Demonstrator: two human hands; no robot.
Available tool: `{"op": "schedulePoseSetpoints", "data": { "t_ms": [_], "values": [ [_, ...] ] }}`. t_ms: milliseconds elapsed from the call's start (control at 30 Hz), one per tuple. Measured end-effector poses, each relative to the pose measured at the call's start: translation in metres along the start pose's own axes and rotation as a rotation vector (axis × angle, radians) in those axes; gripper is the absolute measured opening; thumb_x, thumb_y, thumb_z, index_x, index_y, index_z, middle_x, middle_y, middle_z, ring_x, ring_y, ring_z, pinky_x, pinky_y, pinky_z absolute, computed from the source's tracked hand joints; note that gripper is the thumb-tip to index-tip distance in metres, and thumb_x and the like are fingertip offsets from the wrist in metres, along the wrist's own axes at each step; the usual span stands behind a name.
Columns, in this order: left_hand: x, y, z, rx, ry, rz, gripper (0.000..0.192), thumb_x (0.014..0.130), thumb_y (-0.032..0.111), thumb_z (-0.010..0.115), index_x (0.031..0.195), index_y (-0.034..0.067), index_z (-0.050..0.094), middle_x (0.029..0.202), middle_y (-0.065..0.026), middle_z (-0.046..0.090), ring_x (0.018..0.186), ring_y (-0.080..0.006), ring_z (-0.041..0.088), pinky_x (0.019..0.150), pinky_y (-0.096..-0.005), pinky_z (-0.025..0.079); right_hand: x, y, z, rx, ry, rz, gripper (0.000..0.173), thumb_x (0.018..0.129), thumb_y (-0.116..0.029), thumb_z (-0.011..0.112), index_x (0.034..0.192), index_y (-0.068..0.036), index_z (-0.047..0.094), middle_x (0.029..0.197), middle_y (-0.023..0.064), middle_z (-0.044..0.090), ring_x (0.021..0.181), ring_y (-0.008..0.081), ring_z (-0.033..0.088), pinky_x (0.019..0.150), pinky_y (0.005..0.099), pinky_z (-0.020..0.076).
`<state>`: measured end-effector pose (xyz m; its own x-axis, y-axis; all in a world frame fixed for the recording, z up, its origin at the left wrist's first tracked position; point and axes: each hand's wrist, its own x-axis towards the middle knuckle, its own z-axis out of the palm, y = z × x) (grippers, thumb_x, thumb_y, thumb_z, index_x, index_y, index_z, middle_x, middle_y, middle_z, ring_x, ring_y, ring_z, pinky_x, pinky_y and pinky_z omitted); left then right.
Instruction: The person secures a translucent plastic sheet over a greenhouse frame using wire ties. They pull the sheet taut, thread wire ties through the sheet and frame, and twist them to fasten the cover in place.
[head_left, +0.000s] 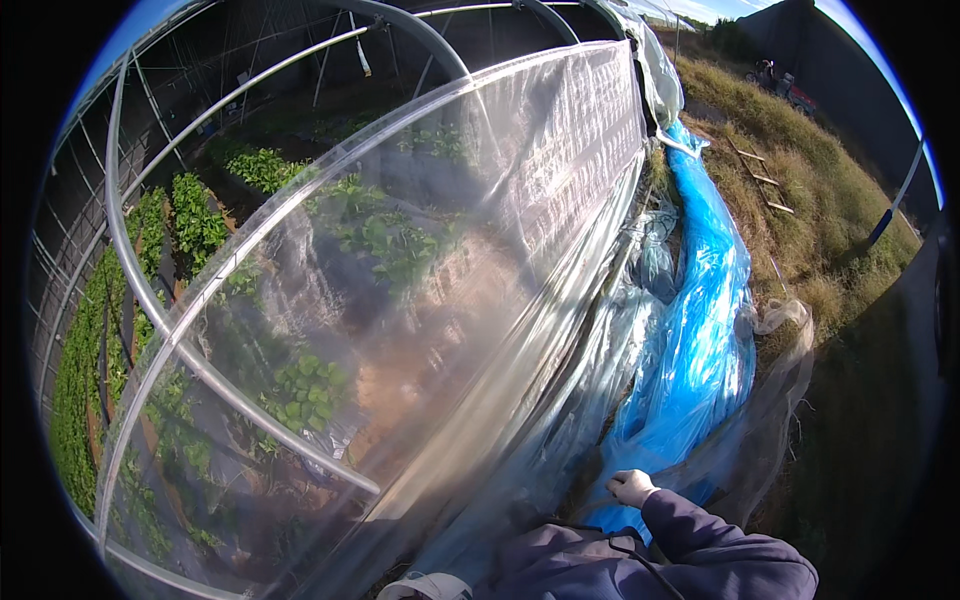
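Observation:
My right hand (632, 487), in a pale glove and a dark purple sleeve, is in front of my body at the lower right of centre, its fingers curled. It lies over blue plastic film (701, 300), beside a thin, sheer net or film (757, 427); whether it grips any of this I cannot tell. My left hand is out of view. Before me, clear plastic sheeting (450, 300) covers the greenhouse side, and its loose lower part hangs in long folds (525, 420). The rim of a white round object (427, 586) shows at the bottom edge.
Curved metal pipes (262, 427) frame the greenhouse at left, with rows of green plants (199, 217) inside. Dry grass (817, 195) slopes away at right, with a wooden ladder-like frame (765, 180) on it. A person (765, 71) is near a red machine (801, 97) far off.

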<state>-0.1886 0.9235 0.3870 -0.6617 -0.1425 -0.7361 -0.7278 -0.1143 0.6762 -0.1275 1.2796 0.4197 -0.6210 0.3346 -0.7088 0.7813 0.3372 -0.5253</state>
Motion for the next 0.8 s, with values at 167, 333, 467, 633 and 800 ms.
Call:
{"op": "schedulePoseSetpoints", "data": {
  "t_ms": [167,333,467,633,800],
  "values": [
    [-0.003,-0.004,-0.005,0.034,-0.021,0.012,0.026,0.085,0.004,0.058,0.109,-0.004,0.059,0.103,-0.0173,0.065,0.093,-0.0304,0.064,0.081,-0.0446,0.056,-0.027,0.049,-0.003,-0.042,0.02,0.177,0.031,0.088,-0.031,0.06,0.097,-0.004,0.07,0.073,0.0071,0.067,0.058,0.0167,0.063,0.059,0.0317,0.0524],
    [0.001,-0.008,-0.009,0.039,-0.015,-0.025,0.026,0.084,0.004,0.058,0.109,-0.005,0.059,0.103,-0.0171,0.065,0.093,-0.0302,0.064,0.081,-0.0444,0.056,-0.045,0.089,-0.001,0.0,0.1,0.146,0.032,0.085,-0.031,0.061,0.098,-0.003,0.07,0.075,0.0115,0.069,0.065,0.0205,0.066,0.065,0.0341,0.0526],
    [0.001,-0.01,-0.005,0.03,0.01,-0.055,0.026,0.084,0.004,0.059,0.109,-0.005,0.059,0.103,-0.017,0.066,0.092,-0.03,0.064,0.081,-0.0442,0.056,-0.057,0.108,-0.005,0.038,0.139,0.143,0.033,0.083,-0.032,0.062,0.097,-0.003,0.071,0.08,0.0124,0.07,0.073,0.0243,0.068,0.071,0.0351,0.0525],
    [-0.001,-0.011,0.008,0.034,0.044,-0.113,0.027,0.084,0.003,0.059,0.109,-0.005,0.059,0.102,-0.0169,0.066,0.092,-0.0298,0.064,0.081,-0.044,0.056,-0.057,0.122,-0.021,0.002,0.141,0.246,0.034,0.083,-0.033,0.063,0.098,-0.003,0.071,0.084,0.0133,0.071,0.079,0.0252,0.068,0.076,0.0351,0.0516],
    [0.005,-0.013,0.034,0.024,0.098,-0.168,0.027,0.083,0.003,0.06,0.109,-0.005,0.06,0.102,-0.0168,0.066,0.091,-0.0295,0.065,0.081,-0.0438,0.056,-0.013,0.121,-0.059,-0.031,0.154,0.235,0.034,0.082,-0.034,0.062,0.097,-0.005,0.071,0.085,0.0163,0.07,0.082,0.0281,0.068,0.077,0.0359,0.0513]
  ]
}}
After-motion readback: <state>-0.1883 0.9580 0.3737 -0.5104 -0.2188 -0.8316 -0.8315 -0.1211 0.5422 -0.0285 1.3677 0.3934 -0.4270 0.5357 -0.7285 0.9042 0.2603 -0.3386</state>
